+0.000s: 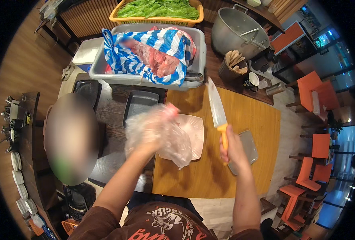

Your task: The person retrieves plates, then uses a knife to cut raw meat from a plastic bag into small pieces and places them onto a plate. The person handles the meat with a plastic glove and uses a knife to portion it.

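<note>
My left hand (pixel 151 136) is closed on a crumpled clear plastic bag (pixel 177 150), both smeared by motion. A reddish patch shows at the bag's far end; what it is I cannot make out. Beneath the bag, partly covered, a pale pinkish square dish (pixel 196 134) rests on the wooden board. My right hand (pixel 233 148) grips the yellow handle of a kitchen knife (pixel 216 104), its broad blade pointing away from me. Below that hand, a grey translucent tray or lid (pixel 249 150) lies on the board, partly hidden by my wrist.
Beyond the board, a grey tub (pixel 95 74) holds raw meat (pixel 157 60) in a blue-and-white striped bag. Behind it sits a yellow basket (pixel 115 18) of leafy greens. A large metal pot (pixel 229 34) and a wooden-utensil holder (pixel 235 70) stand far right. A black tray (pixel 139 106) lies left.
</note>
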Motion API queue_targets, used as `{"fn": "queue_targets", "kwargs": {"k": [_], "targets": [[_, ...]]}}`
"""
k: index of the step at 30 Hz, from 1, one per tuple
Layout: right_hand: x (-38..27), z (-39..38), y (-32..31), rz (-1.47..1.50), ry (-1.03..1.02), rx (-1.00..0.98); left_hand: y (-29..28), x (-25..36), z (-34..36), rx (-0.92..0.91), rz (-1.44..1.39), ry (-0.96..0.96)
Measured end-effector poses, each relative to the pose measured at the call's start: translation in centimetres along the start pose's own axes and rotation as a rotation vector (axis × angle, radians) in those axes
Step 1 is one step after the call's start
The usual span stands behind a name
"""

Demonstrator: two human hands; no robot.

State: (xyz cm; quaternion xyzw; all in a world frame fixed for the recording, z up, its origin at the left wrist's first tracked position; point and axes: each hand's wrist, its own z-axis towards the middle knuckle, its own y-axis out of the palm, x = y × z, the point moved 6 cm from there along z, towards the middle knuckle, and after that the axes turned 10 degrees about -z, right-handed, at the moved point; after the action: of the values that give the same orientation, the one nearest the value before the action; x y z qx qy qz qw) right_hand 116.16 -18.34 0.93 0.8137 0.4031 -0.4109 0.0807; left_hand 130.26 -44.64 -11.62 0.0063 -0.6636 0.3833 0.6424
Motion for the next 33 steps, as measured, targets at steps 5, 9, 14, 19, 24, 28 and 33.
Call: {"fn": "queue_targets", "kwargs": {"k": [5,9,14,19,24,28,33], "targets": [[11.5,-2.6,2.6,-0.065,0.212,0.099,8.0,0.1,-4.9,-0.195,0.463,0.232],[15.1,-3.4,4.3,0.042,0.188,0.077,7.4,-0.8,-7.1,-0.238,0.585,0.231],[14.7,-3.6,3.7,-0.236,0.052,0.186,7.1,-2.6,-5.1,-0.229,-0.218,-0.212],[14.0,-3.7,3.6,-0.441,0.014,0.191,1.9,0.9,-4.4,-0.154,-0.33,-0.085],[13.4,-3.9,4.7,-0.522,0.032,0.101,-1.9,0.9,-5.6,-0.021,-0.129,-0.262],[13.3,-4.2,5.5,-0.517,0.015,0.109,-4.1,-2.4,-6.0,0.44,-0.915,-0.527],[14.3,-4.1,7.3,-0.481,-0.005,0.041,-4.2,-2.7,-5.2,0.3,-0.583,-0.427]]}}
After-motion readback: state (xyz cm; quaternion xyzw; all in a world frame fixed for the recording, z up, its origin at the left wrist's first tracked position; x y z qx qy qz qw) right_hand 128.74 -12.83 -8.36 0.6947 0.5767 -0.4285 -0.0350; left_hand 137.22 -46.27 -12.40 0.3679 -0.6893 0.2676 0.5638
